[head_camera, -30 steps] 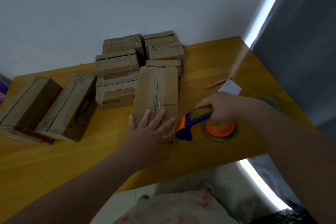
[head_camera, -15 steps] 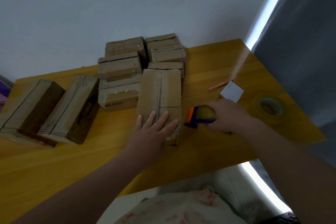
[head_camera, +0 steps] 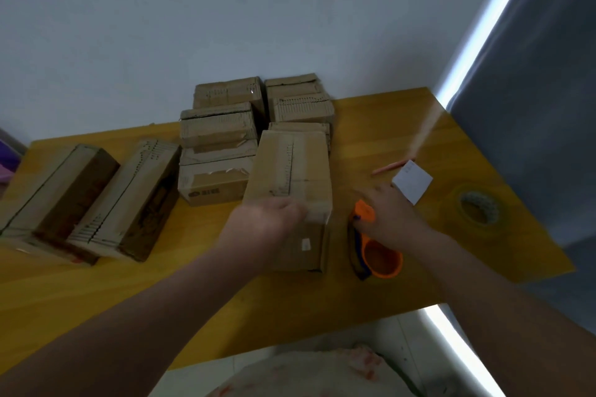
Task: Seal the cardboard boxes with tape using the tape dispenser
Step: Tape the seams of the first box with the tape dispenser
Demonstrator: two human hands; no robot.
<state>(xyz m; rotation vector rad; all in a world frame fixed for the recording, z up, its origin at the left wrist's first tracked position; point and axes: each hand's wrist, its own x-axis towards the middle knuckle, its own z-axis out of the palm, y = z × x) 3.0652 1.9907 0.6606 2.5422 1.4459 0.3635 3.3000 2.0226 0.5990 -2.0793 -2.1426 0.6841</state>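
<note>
A cardboard box (head_camera: 290,167) with a dotted seam line on top stands in the middle of the yellow table (head_camera: 96,293), its front face towards me. My left hand (head_camera: 267,219), blurred, lies over the box's near top edge with the fingers curled down onto it. Just right of the box the orange and blue tape dispenser (head_camera: 382,259) rests on the table. My right hand (head_camera: 390,216) covers its upper part and grips it, so only the orange tip and the round roll holder show.
Several more cardboard boxes (head_camera: 219,129) are piled behind against the wall, and two long ones (head_camera: 129,203) lie at the left. A tape roll (head_camera: 480,209), a white paper square (head_camera: 412,180) and a pink pen (head_camera: 388,167) sit at the right. The table's near edge is close.
My left hand went from flat with spread fingers to curled over the box's near edge, and the box's front face now shows. The dispenser has come down beside the box, turned lengthwise.
</note>
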